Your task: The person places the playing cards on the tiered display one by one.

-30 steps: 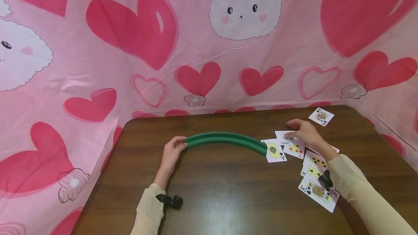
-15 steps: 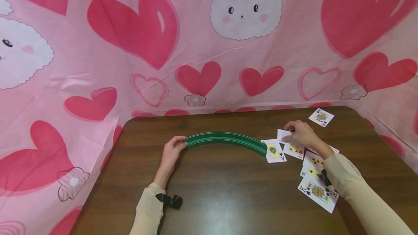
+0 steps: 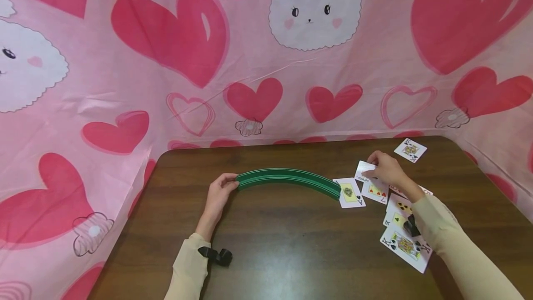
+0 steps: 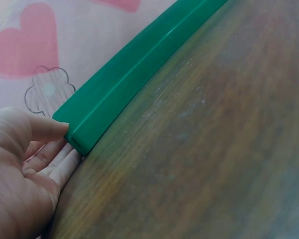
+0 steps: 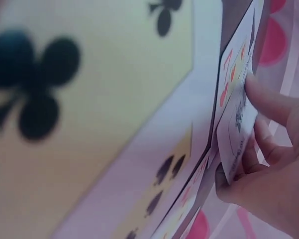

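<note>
A green curved card holder [image 3: 283,176] stands on the wooden table. My left hand [image 3: 219,193] holds its left end between thumb and fingers, which the left wrist view also shows. An ace playing card [image 3: 350,194] overlaps the holder's right end; whether it sits in the slot I cannot tell. To the right, my right hand [image 3: 389,170] pinches a white card with a dark drawing [image 5: 235,124], thumb on one face and fingers at the edge and behind. This card is tilted just above a seven of hearts [image 3: 376,192], partly covering it.
Below the right forearm lie overlapping cards, among them a king of spades [image 3: 405,246] and a black-suited card [image 3: 394,216]. Another king [image 3: 410,150] lies alone near the table's back right corner. A pink heart-print cloth [image 3: 250,59] hangs behind the table [image 3: 291,244].
The right hand has closed its fingers on the white card. That card has turned and shifted slightly right and back, away from the ace. The left hand and holder stay still.
</note>
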The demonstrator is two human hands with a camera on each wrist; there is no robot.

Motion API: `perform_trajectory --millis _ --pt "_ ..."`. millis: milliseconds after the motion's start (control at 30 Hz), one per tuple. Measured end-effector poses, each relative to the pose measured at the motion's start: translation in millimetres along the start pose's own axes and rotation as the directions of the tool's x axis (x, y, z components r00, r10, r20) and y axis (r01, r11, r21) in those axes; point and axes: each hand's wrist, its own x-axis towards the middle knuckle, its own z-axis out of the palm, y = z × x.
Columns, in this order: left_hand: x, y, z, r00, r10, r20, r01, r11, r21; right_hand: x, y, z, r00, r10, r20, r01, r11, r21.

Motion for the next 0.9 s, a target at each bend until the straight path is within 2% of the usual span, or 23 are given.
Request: perform_trajectory --millis 100,300,600,733,900 --pt "-0.2 -0.2 -0.2 1.0 0.005 -0.001 -0.005 1.0 -0.003 -2.3 -0.3 -3.3 0.999 0.014 -0.037 -0.012 0.998 0.058" --pt "0.0 -0.6 -1.1 1.0 0.008 -0.011 -0.008 1.0 0.012 -8.2 -5.7 -14.8 0.998 0.036 -0.052 -0.025 0.98 0.195" --pt "0.5 -0.7 -0.6 1.0 0.011 -0.019 -0.011 1.0 0.012 -17.6 -10.1 -19.8 0.987 0.109 -0.116 -0.073 0.957 0.282" --pt "-0.1 -0.5 0.0 1.0 0.012 -0.018 -0.012 1.0 0.015 -19.8 -10.1 -19.3 0.974 0.161 -0.158 -0.102 0.939 0.329" --pt "-0.2 -1.3 0.6 1.0 0.02 -0.019 -0.02 1.0 0.023 -19.1 -9.6 -19.5 0.965 0.21 -0.156 -0.125 0.895 0.429"
